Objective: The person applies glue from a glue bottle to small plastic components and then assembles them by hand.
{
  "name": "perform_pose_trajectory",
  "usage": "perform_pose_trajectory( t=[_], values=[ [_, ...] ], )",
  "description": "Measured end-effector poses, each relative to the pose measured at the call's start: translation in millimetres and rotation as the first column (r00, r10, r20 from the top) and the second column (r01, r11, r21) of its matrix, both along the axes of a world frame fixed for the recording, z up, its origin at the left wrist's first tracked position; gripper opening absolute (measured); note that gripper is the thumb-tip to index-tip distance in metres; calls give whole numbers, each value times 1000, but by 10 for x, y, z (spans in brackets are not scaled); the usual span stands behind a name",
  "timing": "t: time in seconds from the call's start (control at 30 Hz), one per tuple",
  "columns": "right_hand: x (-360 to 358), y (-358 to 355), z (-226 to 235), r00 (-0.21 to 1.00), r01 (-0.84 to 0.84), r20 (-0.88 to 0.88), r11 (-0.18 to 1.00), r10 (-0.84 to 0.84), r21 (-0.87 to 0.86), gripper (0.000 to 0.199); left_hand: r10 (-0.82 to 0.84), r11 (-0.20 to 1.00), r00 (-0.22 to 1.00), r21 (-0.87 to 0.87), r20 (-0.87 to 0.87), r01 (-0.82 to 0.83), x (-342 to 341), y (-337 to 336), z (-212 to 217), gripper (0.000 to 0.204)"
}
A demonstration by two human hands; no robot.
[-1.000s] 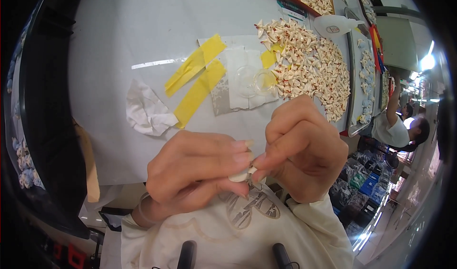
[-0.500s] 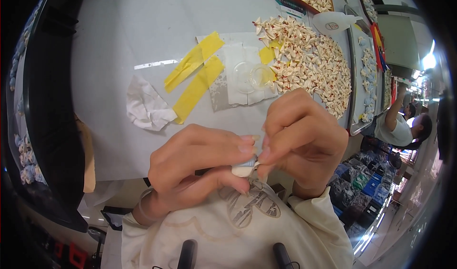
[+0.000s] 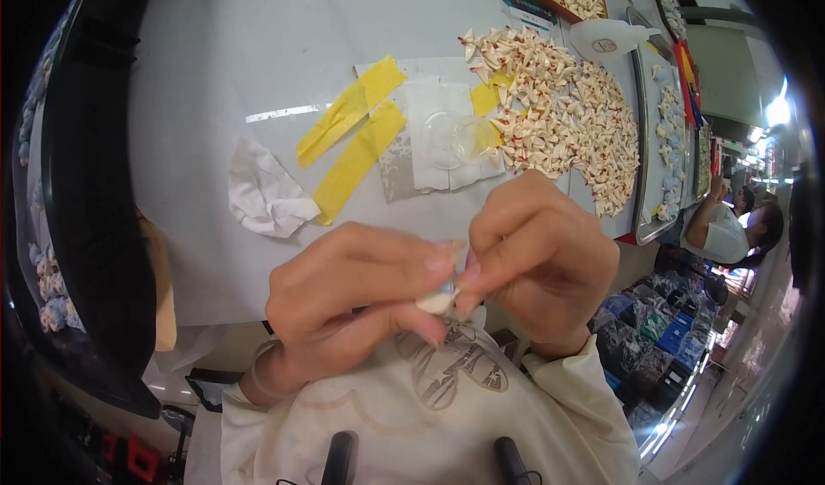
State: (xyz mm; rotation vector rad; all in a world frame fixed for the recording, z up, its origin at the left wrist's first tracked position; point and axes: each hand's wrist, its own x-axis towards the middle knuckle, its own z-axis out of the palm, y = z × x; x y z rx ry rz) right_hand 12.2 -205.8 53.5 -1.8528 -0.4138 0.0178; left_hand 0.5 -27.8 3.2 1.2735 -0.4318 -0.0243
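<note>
Near the table's front edge, my left hand (image 3: 348, 283) pinches a small blue-and-cream figurine piece (image 3: 436, 301) between thumb and fingers. From the other side my right hand (image 3: 546, 257) closes thumb and forefinger on the same piece, at its right end. Fingers cover most of it, so its full shape is hidden. Beyond my right hand lies a large heap of small cream pointed pieces (image 3: 567, 111), some with red marks. Round clear dishes (image 3: 447, 137) sit on white paper just left of the heap.
Yellow tape strips (image 3: 361, 163) and a crumpled white tissue (image 3: 266, 189) lie on the grey table (image 3: 206, 81). A white plastic bottle (image 3: 606, 38) lies behind the heap. At right stands a metal tray (image 3: 649, 141) of blue-and-cream figurines; a black rack (image 3: 86, 184) borders the left.
My right hand has shifted slightly left and its fingertips have come in closer on the piece. My left hand keeps almost the same place.
</note>
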Motion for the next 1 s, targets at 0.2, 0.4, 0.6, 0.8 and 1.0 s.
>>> perform_pose_trajectory(
  t=[0.2, 0.4, 0.6, 0.8, 1.0],
  values=[
    [-19, 71, -37, 995, 90, 40, 996, -90, 2, 28, 0, 985, 993, -169, -117, -20, -4, -41, -32, 36],
    [-68, 126, -115, 966, 121, 250, 969, -65, -215, 42, -190, 912, 957, -400, -221, 88, -8, 8, -21, 49],
    [-48, 34, -104, 904, 196, 427, 910, -23, -365, 31, -239, 902, 926, -420, -293, 100, 1, -47, 32, 48],
    [-107, -1052, 58, 870, 486, 209, 849, -447, -207, 30, -27, 996, 978, -93, -208, 8, -69, -127, 38, 43],
    [-247, -2660, 56, 500, 864, -32, 496, -865, 82, 24, -40, 999, 981, 11, -189, 43, -50, -201, 63, 30]
  ],
)
